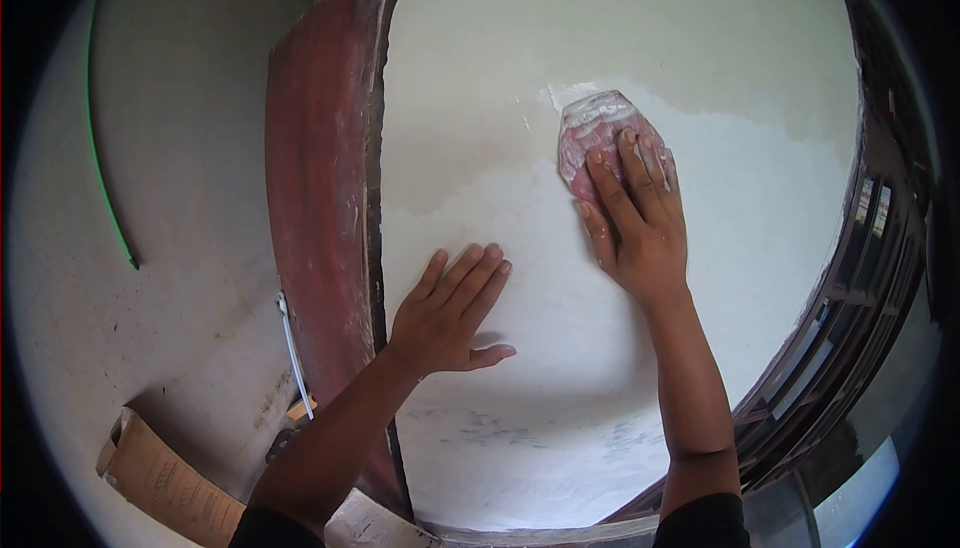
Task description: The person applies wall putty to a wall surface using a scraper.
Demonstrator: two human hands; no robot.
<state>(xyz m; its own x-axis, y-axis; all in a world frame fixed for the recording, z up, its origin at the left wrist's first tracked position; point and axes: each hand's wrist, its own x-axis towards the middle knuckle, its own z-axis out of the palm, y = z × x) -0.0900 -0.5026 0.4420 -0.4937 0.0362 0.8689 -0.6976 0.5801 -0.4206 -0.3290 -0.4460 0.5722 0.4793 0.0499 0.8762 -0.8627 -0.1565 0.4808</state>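
My right hand (640,218) presses a pink pad (590,153), smeared with white paste, flat against a pale wall panel (560,368). Its fingers spread over the pad's lower right part and the thumb lies along the near edge. What the pad is made of does not show clearly. A fresh white patch of paste (570,94) shows just above the pad. Lower and to the left, my left hand (447,313) is open and holds nothing; its fingers stretch upward over the panel, thumb out to the side.
A red-brown board (320,148) stands along the panel's left edge. Farther left are a hanging green strip (94,138), a thin white rod (292,348) and a cardboard box (170,473). Dark wooden framing (860,248) runs down the right side.
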